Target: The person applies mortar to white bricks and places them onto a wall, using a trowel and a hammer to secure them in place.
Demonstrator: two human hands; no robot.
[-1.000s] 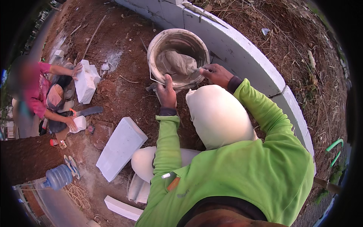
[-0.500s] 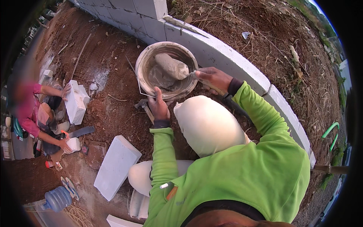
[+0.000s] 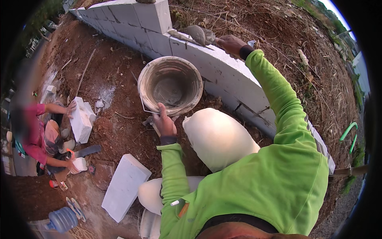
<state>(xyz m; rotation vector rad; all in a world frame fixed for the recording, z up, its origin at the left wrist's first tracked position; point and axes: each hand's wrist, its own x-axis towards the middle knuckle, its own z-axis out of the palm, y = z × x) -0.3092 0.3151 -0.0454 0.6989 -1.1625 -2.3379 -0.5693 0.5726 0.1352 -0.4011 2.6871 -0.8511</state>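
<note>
My left hand (image 3: 164,124) grips the near rim of a round, mortar-smeared bucket (image 3: 192,83) with a wire handle, its fingers partly hidden beneath it. The inside shows a film of grey mortar. My right hand (image 3: 231,44) is closed on a trowel (image 3: 195,35), which carries grey mortar over the top of the white block wall (image 3: 215,67), just right of the raised block with a strip of mortar beside it. Below the bucket, a tool lies partly hidden by my left hand. My knee (image 3: 217,139) in pale cloth is close to the bucket.
A co-worker (image 3: 39,131) in pink crouches at left, hands on white blocks, with a saw (image 3: 86,150) nearby. A white block (image 3: 125,187) lies beside my left leg. A blue water jug (image 3: 63,220), sandals and rope are lower left. Dry soil and straw lie beyond the wall.
My right hand has lifted the mortar-laden trowel out of the bucket and moved it up to the wall top. My left hand stays on the bucket.
</note>
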